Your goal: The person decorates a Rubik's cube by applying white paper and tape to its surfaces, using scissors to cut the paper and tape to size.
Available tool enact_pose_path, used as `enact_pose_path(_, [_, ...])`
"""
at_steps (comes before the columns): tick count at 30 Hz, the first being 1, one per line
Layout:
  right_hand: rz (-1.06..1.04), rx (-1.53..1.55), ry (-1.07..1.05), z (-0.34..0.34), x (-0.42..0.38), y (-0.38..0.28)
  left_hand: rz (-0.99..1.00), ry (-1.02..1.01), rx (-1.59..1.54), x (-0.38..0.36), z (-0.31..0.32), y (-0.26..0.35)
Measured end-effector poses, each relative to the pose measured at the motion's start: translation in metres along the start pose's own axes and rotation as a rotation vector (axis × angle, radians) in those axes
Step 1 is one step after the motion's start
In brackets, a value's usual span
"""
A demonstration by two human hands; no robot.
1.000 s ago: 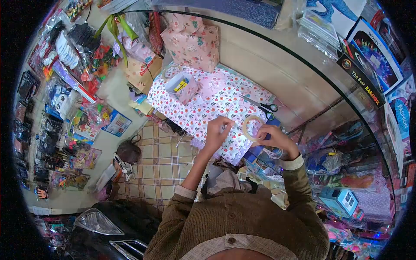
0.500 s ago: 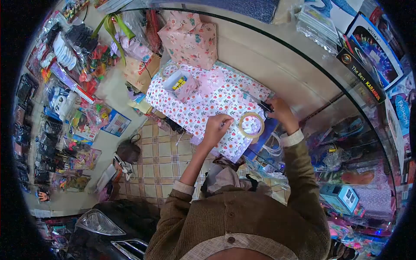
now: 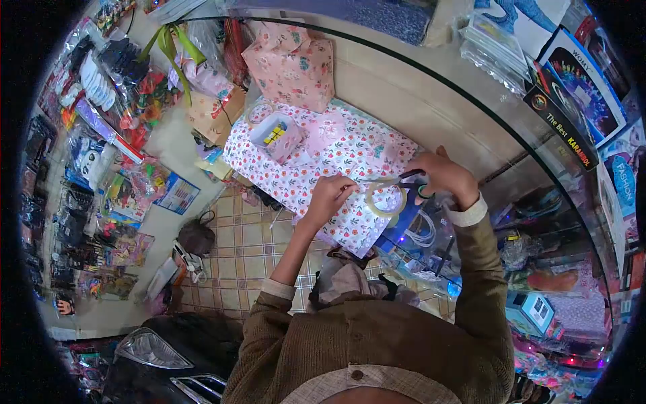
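Observation:
My right hand (image 3: 447,178) holds a pair of scissors (image 3: 412,183) by the dark handles, the blades pointing left toward my other hand. My left hand (image 3: 328,200) is closed in a pinch near the blade tips; whatever lies between its fingers is too small to make out. Just below the blades, a large roll of clear tape (image 3: 402,202) lies on the white floral wrapping paper (image 3: 276,182). The paper, printed with small red flowers, covers the surface beneath both hands.
A small open box with yellow pieces (image 3: 277,138) and another tape roll (image 3: 259,113) sit on the paper's far left. Behind them stands a pink floral wrapped package (image 3: 289,71). A curved glass edge (image 3: 471,97) runs behind and right. Packaged goods (image 3: 138,192) hang at left.
My right hand has brought the scissors from the paper's right edge inward, so the blades now reach close to my left fingers. My left hand has shifted slightly left.

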State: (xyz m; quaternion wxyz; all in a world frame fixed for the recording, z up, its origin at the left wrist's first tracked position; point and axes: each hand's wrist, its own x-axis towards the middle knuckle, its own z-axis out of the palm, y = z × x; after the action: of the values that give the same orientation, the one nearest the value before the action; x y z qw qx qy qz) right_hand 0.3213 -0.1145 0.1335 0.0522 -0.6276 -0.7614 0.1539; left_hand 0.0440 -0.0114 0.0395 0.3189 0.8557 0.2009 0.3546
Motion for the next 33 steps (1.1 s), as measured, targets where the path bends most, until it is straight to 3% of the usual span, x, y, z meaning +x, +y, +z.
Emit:
enact_pose_path(5, [-0.013,0.194,-0.012,0.036,0.016,0.017,0.028,0.012,-0.009,0.000,0.007,-0.011])
enact_pose_path(11, [-0.115,0.028,0.200,0.051,0.015,0.023,0.046,0.033,0.006,-0.002,0.012,-0.013])
enact_pose_path(15, [-0.038,0.011,0.131,0.044,0.008,0.016,0.091,0.058,0.084,-0.002,0.008,-0.007])
enact_pose_path(23, [-0.035,0.082,0.220,0.051,-0.005,0.026,-0.205,0.327,-0.246,-0.016,-0.009,0.003])
enact_pose_path(26, [0.084,0.388,0.065,0.049,0.003,0.031,-0.292,0.345,-0.347,-0.026,-0.011,-0.001])
enact_pose_path(29, [0.091,0.270,0.271,0.072,0.007,0.043,-0.362,0.345,-0.449,-0.035,-0.015,0.011])
enact_pose_path(31, [0.118,0.264,0.303,0.076,0.007,0.044,-0.414,0.336,-0.480,-0.041,-0.016,0.019])
enact_pose_path(33, [0.128,0.219,0.301,0.079,0.007,0.049,-0.333,0.430,-0.410,-0.045,-0.010,0.019])
